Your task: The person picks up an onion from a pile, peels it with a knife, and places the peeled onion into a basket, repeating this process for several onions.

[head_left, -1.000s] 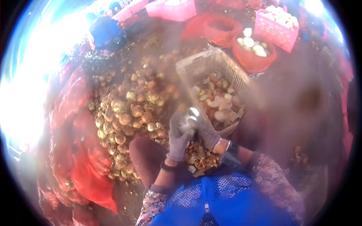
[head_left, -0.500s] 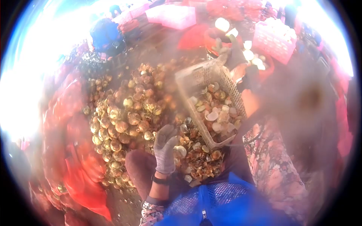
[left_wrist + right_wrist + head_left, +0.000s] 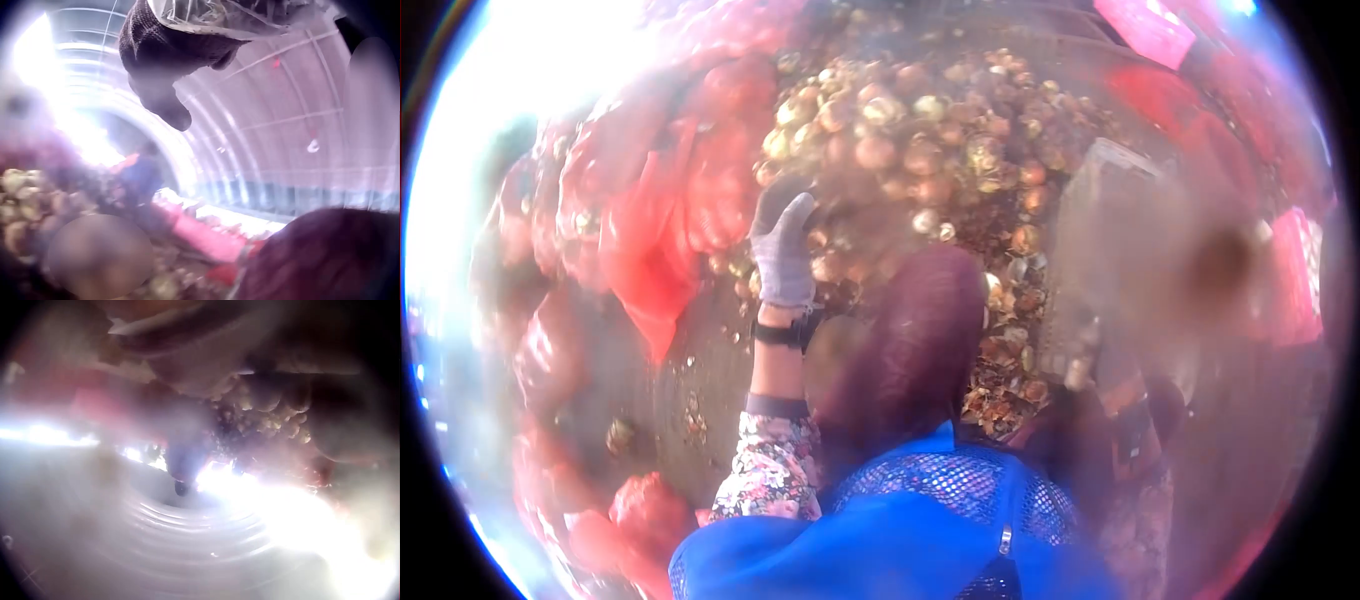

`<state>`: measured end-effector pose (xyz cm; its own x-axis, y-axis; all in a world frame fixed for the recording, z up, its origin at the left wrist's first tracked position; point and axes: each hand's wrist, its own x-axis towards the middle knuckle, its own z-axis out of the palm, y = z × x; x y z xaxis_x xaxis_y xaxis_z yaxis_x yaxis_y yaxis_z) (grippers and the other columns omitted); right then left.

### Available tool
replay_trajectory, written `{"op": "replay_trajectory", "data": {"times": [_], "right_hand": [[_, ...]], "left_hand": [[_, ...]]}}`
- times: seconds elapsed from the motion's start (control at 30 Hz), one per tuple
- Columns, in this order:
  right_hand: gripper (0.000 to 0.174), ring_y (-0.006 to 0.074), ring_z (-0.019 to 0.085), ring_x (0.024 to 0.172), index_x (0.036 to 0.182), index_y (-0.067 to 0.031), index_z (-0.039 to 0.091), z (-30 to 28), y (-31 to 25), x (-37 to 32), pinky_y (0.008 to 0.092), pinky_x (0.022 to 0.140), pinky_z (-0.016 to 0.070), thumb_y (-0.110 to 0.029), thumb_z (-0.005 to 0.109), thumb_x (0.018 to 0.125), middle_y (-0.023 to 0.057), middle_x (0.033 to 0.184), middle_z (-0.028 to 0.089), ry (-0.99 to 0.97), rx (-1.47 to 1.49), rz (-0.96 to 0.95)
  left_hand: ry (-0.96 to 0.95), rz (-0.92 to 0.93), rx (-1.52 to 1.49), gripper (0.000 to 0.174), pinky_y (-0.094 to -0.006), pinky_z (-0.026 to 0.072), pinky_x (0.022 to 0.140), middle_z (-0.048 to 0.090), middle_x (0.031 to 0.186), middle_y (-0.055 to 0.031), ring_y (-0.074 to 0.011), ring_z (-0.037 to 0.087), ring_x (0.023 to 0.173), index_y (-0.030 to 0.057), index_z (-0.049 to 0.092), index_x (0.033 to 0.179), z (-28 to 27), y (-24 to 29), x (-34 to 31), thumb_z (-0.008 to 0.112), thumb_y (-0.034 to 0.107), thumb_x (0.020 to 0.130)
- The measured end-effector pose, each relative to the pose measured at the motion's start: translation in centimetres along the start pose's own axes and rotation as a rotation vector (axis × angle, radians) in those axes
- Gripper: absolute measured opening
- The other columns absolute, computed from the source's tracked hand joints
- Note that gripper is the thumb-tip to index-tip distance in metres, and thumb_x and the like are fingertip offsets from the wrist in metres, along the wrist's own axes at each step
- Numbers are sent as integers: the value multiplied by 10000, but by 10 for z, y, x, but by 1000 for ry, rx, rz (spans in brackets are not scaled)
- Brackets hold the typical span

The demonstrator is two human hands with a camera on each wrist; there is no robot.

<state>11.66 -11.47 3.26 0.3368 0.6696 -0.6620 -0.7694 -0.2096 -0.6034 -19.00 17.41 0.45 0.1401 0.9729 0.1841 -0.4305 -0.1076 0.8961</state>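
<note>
My left hand point(image 3: 783, 250), in a pale glove with a dark band at the wrist, reaches out over the left edge of a heap of unpeeled onions point(image 3: 900, 150). Its thumb stands apart from the fingers, and nothing shows in its grasp. From the left wrist, the same gloved hand point(image 3: 165, 69) appears dark, with fingers loosely bent. On the other side, my right forearm point(image 3: 1125, 400) lies low by the pale plastic crate point(image 3: 1115, 155). Blur covers my right hand, so I cannot tell how its fingers lie. The right wrist view is badly smeared.
Red mesh sacks point(image 3: 725, 160) are piled along the left, with a loose red flap point(image 3: 645, 260) hanging down. Onion skins point(image 3: 1005, 370) litter the ground between my knee point(image 3: 930, 310) and the crate. A pink crate point(image 3: 1145, 30) stands at the far right.
Both hands held a peeled onion at first; then my right hand reached out to the red baskets. Now it is back near the crate, my left hand is farther left, and the view has swung left.
</note>
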Motion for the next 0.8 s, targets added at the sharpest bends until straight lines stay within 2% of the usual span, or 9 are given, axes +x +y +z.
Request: {"op": "replay_trajectory", "data": {"times": [0.03, 0.07, 0.13, 0.2, 0.33, 0.37, 0.5, 0.63, 0.8], "right_hand": [[345, 102, 430, 462, 1253, -73, 557, -8, 1, 4, 253, 415, 367, -243, 539, 953, -11, 692, 574, -136, -77, 40], [450, 53, 375, 437, 1377, -89, 508, 42, -4, -21, 223, 406, 338, -243, 529, 954, -39, 646, 504, -68, -174, -137], [524, 24, 349, 433, 1454, -104, 443, 43, -1, -18, 198, 403, 317, -233, 529, 953, -53, 659, 507, -102, -178, -91], [523, 17, 330, 427, 1443, -102, 455, 53, 6, -17, 191, 383, 298, -224, 553, 944, -59, 691, 545, -49, -156, -136], [542, -6, 318, 436, 1431, -51, 455, 48, -5, 7, 163, 367, 252, -219, 598, 936, -54, 694, 537, -34, -63, -73], [546, -10, 317, 438, 1429, -40, 454, 44, -5, 13, 157, 366, 245, -217, 607, 935, -52, 696, 539, -53, -38, -71], [544, -16, 307, 444, 1428, -27, 450, 58, -2, 8, 148, 370, 232, -205, 610, 940, -51, 707, 522, 62, -101, -118], [531, -9, 299, 450, 1419, -31, 468, 57, -3, 14, 155, 390, 239, -217, 604, 941, -54, 723, 493, 105, -60, -106], [529, 3, 303, 452, 1403, -31, 489, 62, -3, 6, 165, 403, 247, -248, 602, 934, -53, 726, 478, 173, -131, -123]], "left_hand": [[71, -70, 7, 297, -369, 588, 833, 685, 1066, -97, -217, 676, 958, 19, 594, 1202, -31, -24, 4, 605, 96, 915], [141, -143, 10, 262, -352, 597, 786, 693, 1000, -80, -205, 683, 893, 23, 616, 1150, -61, -47, 5, 626, 101, 900], [262, -321, 48, 227, -333, 599, 707, 683, 917, -65, -192, 674, 810, 33, 631, 1079, -114, -90, -13, 664, 104, 866], [372, -424, 71, 250, -323, 581, 610, 670, 864, -67, -191, 658, 702, 40, 628, 1084, -172, -156, -39, 679, 91, 845], [391, -747, 81, 239, -314, 540, 506, 651, 773, -67, -190, 614, 569, 70, 628, 1082, -173, -197, -103, 681, 81, 849], [349, -839, -1, 224, -310, 551, 523, 656, 768, -69, -201, 636, 601, 63, 624, 1082, -209, -253, -120, 682, 97, 868], [137, -969, 142, 310, -294, 547, 641, 693, 960, -61, -169, 658, 770, 50, 636, 1149, -129, -202, -120, 711, 180, 878], [-140, -755, 269, 337, -269, 530, 788, 686, 1033, -27, -108, 618, 876, 14, 662, 1138, -99, -242, -100, 736, 194, 862], [-289, -635, 178, 358, -299, 527, 808, 696, 1021, -33, -134, 629, 899, 11, 653, 1153, -47, -284, -66, 732, 213, 867]]}}
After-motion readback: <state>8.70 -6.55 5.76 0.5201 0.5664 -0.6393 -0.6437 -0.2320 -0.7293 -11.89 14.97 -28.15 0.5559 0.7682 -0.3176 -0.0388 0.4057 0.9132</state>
